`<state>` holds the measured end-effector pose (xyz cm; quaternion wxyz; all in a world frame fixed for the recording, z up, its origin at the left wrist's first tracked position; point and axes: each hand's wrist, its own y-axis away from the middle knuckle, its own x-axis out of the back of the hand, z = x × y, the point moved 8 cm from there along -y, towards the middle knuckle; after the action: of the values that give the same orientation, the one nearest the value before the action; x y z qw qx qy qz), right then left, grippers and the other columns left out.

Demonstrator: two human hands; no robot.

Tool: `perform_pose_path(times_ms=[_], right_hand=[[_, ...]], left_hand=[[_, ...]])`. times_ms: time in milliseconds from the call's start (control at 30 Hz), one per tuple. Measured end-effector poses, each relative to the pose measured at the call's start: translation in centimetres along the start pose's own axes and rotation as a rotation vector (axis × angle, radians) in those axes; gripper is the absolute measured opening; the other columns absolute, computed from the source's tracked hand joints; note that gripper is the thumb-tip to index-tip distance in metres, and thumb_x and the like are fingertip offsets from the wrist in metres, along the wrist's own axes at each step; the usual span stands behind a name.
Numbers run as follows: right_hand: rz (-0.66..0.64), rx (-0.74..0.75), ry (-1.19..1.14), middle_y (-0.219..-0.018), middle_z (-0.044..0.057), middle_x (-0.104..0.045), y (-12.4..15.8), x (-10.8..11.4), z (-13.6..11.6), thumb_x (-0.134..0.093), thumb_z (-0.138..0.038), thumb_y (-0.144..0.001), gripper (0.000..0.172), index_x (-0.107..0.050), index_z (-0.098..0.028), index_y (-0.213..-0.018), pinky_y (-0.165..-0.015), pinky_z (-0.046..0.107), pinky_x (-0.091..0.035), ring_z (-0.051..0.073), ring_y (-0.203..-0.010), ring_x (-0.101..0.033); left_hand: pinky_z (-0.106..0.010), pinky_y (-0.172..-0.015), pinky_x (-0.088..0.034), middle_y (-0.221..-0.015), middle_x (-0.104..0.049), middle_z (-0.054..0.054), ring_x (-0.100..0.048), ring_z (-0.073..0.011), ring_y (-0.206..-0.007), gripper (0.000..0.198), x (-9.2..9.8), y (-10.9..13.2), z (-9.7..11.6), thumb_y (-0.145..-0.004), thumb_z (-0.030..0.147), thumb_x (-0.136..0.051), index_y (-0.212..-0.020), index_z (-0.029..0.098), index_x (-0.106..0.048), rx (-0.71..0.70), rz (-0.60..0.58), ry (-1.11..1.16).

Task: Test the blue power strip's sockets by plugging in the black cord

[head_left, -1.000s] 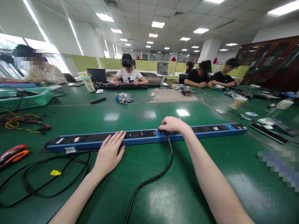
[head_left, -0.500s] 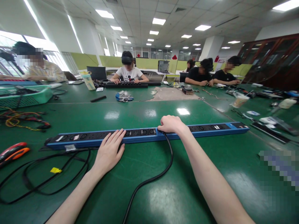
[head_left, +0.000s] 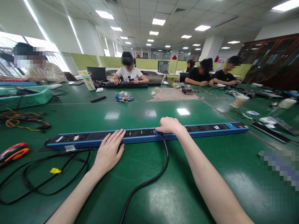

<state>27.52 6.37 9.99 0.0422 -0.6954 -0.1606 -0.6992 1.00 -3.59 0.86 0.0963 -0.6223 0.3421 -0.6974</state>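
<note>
A long blue power strip (head_left: 140, 139) with black sockets lies across the green table. Flat on its left half rests my left hand (head_left: 111, 148), fingers stretched over the edge and top. Over the middle of the strip my right hand (head_left: 170, 126) is closed round the end of a black power cord (head_left: 167, 155). The plug itself is hidden under those fingers, so how far it sits in a socket cannot be seen. From there the cord curves down toward the front edge of the view.
Coiled black cable (head_left: 25, 174) with a yellow tag lies left, near a red and orange tool (head_left: 14, 152). Further back are a green basket (head_left: 39, 96), gloves (head_left: 124, 96) and cups. Several people sit round the table; one handles a black strip (head_left: 130, 84).
My right hand has shifted slightly left along the strip, and the cord has swung a little left with it. The left hand has stayed in place.
</note>
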Motion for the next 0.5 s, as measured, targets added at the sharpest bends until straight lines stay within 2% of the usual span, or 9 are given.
perform_pose_path(times_ms=[233,400,500], right_hand=[[0.025,0.025,0.054,-0.127,0.027,-0.074,0.8,0.4,-1.3,-0.063,-0.046,-0.096,0.049,-0.077,-0.011,-0.126,-0.102,0.046,-0.053,0.037,-0.120,-0.071],[-0.007,0.028,0.031,-0.124,0.025,-0.076,0.3,0.3,-0.9,-0.066,-0.046,-0.094,0.048,-0.077,-0.012,-0.126,-0.102,0.044,-0.053,0.035,-0.119,-0.072],[-0.018,0.034,0.004,-0.122,0.025,-0.076,0.4,0.0,-0.5,-0.064,-0.047,-0.095,0.049,-0.077,-0.011,-0.126,-0.101,0.043,-0.054,0.035,-0.119,-0.072]], left_hand=[[-0.054,-0.132,-0.028,-0.171,-0.040,-0.005,-0.042,-0.0279,-0.157,0.069,-0.1,0.0,0.0,-0.105,0.032,-0.045,-0.172,0.030,-0.028,0.003,-0.009,-0.005],[-0.054,-0.132,-0.028,-0.172,-0.040,-0.006,-0.042,-0.0281,-0.157,0.069,-0.2,0.1,0.0,-0.105,0.032,-0.046,-0.172,0.029,-0.029,0.011,-0.017,-0.011],[-0.055,-0.131,-0.030,-0.173,-0.038,-0.007,-0.044,-0.0290,-0.156,0.070,0.0,-0.1,0.7,-0.105,0.030,-0.046,-0.172,0.029,-0.027,0.022,-0.005,-0.010]])
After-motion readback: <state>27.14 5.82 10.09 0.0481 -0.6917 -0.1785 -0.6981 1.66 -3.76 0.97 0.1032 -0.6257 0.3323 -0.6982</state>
